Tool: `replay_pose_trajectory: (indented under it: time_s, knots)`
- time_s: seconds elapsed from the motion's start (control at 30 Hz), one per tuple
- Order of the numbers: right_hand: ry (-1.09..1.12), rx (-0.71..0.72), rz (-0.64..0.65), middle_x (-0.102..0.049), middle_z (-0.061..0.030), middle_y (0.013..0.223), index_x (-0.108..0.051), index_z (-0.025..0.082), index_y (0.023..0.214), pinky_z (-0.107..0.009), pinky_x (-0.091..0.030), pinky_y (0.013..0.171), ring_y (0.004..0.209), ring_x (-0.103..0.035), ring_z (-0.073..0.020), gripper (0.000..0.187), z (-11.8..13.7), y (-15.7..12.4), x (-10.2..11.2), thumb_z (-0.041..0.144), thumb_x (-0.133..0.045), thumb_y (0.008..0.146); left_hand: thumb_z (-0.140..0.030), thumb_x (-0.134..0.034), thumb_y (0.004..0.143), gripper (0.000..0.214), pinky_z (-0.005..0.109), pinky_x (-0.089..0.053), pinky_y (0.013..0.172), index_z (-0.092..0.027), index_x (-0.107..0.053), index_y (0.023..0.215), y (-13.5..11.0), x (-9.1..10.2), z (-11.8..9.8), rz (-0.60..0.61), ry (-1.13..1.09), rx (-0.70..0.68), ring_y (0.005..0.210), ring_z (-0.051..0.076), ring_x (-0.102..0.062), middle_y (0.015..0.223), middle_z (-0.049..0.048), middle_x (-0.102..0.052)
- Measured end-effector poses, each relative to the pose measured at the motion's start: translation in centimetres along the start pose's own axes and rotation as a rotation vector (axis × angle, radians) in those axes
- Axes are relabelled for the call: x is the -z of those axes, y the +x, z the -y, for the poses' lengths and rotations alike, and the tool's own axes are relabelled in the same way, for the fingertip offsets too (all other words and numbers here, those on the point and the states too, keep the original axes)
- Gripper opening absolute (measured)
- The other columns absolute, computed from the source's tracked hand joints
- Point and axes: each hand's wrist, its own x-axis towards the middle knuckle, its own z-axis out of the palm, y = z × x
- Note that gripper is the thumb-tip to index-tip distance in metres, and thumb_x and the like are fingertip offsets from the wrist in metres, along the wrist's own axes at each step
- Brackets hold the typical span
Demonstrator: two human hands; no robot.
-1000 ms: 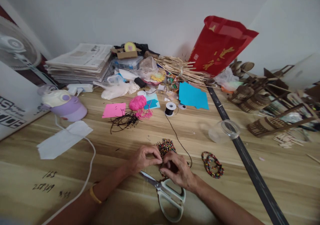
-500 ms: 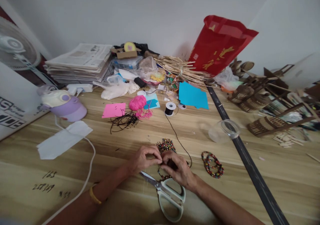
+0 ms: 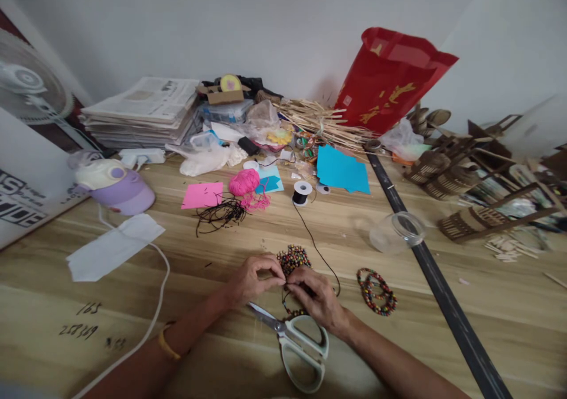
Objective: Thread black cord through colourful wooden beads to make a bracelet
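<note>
Both my hands meet over the table just behind the scissors. My left hand point(image 3: 260, 278) pinches thumb and forefinger at the end of a thin black cord point(image 3: 315, 247). Fingertip to fingertip with it, my right hand point(image 3: 318, 296) is closed in a pinch on the cord too; the exact spot between the fingers is too small to make out. Below them hangs a short strung row of coloured beads point(image 3: 295, 312), partly covered by the right hand. A pile of loose multicoloured beads point(image 3: 293, 258) lies just beyond the fingertips. White-handled scissors point(image 3: 283, 334) lie slightly open, close to my wrists.
The cord's spool point(image 3: 302, 193) stands farther back. Finished bead bracelets point(image 3: 376, 293) lie to the right, near a clear plastic jar point(image 3: 396, 232). Left of centre are pink yarn point(image 3: 244, 182) and black cord scraps point(image 3: 221, 213). A white cable point(image 3: 162, 281) crosses the left side.
My right hand's fingers have stretched out a little, and more of the strung beads shows beneath. The left hand has barely shifted; both still meet at the fingertips.
</note>
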Motion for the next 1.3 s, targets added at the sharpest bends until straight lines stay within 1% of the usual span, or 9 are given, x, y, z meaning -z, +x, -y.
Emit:
replay_pose_trajectory:
  time_s: [0.2,0.3,0.37,0.53,0.63,0.77,1.0,1.17,1.3]
  knots:
    - [-0.047,0.019,-0.018,-0.060,-0.0079,0.088,-0.061,0.019,0.092,-0.029,-0.050,0.072,0.083,-0.058,-0.0179,0.013,0.4,0.2,0.3,0.020,-0.048,0.095,-0.021,-0.067,0.078,0.011,0.027,-0.046,0.073,-0.013,-0.070,0.071,0.0,0.4,0.3,-0.025,0.040,0.010,0.074,0.016,-0.061,0.074,0.0058,-0.067]
    - [-0.060,0.019,-0.036,-0.059,-0.0068,0.085,-0.060,0.019,0.091,-0.028,-0.049,0.070,0.080,-0.058,-0.0174,0.012,0.3,0.2,0.4,0.018,-0.048,0.094,-0.020,-0.066,0.079,0.010,0.027,-0.046,0.074,-0.013,-0.069,0.073,0.0,1.2,0.4,-0.080,0.079,0.013,0.075,0.016,-0.061,0.075,0.0059,-0.067]
    - [-0.057,0.014,-0.033,-0.059,-0.0061,0.084,-0.060,0.019,0.091,-0.028,-0.048,0.070,0.079,-0.058,-0.0172,0.011,0.2,0.2,0.3,0.017,-0.049,0.094,-0.020,-0.066,0.079,0.009,0.028,-0.046,0.075,-0.013,-0.069,0.074,0.1,1.7,0.4,-0.088,0.126,0.005,0.075,0.016,-0.061,0.075,0.0059,-0.068]
    - [-0.071,-0.002,-0.050,-0.059,-0.0050,0.081,-0.059,0.019,0.089,-0.027,-0.047,0.068,0.076,-0.057,-0.0166,0.009,-0.2,0.0,0.1,0.016,-0.051,0.093,-0.014,-0.064,0.079,0.006,0.027,-0.046,0.073,-0.014,-0.069,0.076,0.1,2.6,1.1,-0.034,0.336,-0.018,0.076,0.016,-0.060,0.076,0.0051,-0.067]
    - [-0.082,-0.019,-0.062,-0.058,-0.0031,0.077,-0.058,0.019,0.087,-0.025,-0.045,0.063,0.070,-0.055,-0.0152,0.007,-0.2,0.0,0.1,0.018,-0.053,0.092,-0.013,-0.063,0.080,0.007,0.028,-0.046,0.074,-0.016,-0.069,0.077,-0.1,2.7,1.7,-0.001,0.467,-0.063,0.077,0.016,-0.059,0.077,0.0044,-0.066]
    - [-0.079,-0.025,-0.056,-0.058,-0.0029,0.076,-0.058,0.019,0.085,-0.025,-0.045,0.064,0.070,-0.055,-0.0150,0.009,-0.1,0.0,0.1,0.018,-0.053,0.092,-0.014,-0.062,0.082,0.008,0.029,-0.045,0.076,-0.016,-0.070,0.079,-0.3,2.4,2.4,0.038,0.578,-0.121,0.079,0.017,-0.058,0.078,0.0045,-0.066]
    - [-0.101,-0.013,-0.042,-0.057,-0.0035,0.077,-0.057,0.019,0.086,-0.025,-0.045,0.064,0.071,-0.055,-0.0152,0.010,-0.1,0.1,0.1,0.018,-0.050,0.093,-0.014,-0.058,0.086,0.013,0.030,-0.044,0.082,-0.017,-0.069,0.082,-0.4,2.1,2.5,0.076,0.642,-0.171,0.081,0.016,-0.057,0.080,0.0038,-0.065]
    - [-0.107,-0.014,-0.048,-0.057,-0.0033,0.076,-0.056,0.019,0.085,-0.026,-0.045,0.064,0.070,-0.054,-0.0154,0.012,0.0,0.2,0.1,0.018,-0.048,0.094,-0.016,-0.057,0.087,0.014,0.030,-0.043,0.082,-0.017,-0.070,0.082,-0.4,2.0,2.2,0.112,0.638,-0.158,0.081,0.016,-0.057,0.080,0.0039,-0.063]
    - [-0.115,-0.026,-0.043,-0.055,-0.0030,0.075,-0.055,0.019,0.084,-0.026,-0.044,0.063,0.069,-0.053,-0.0153,0.012,0.1,0.2,0.1,0.019,-0.048,0.094,-0.018,-0.056,0.088,0.014,0.030,-0.042,0.081,-0.017,-0.070,0.083,-0.5,1.7,2.3,0.141,0.642,-0.158,0.081,0.017,-0.055,0.080,0.0043,-0.062]
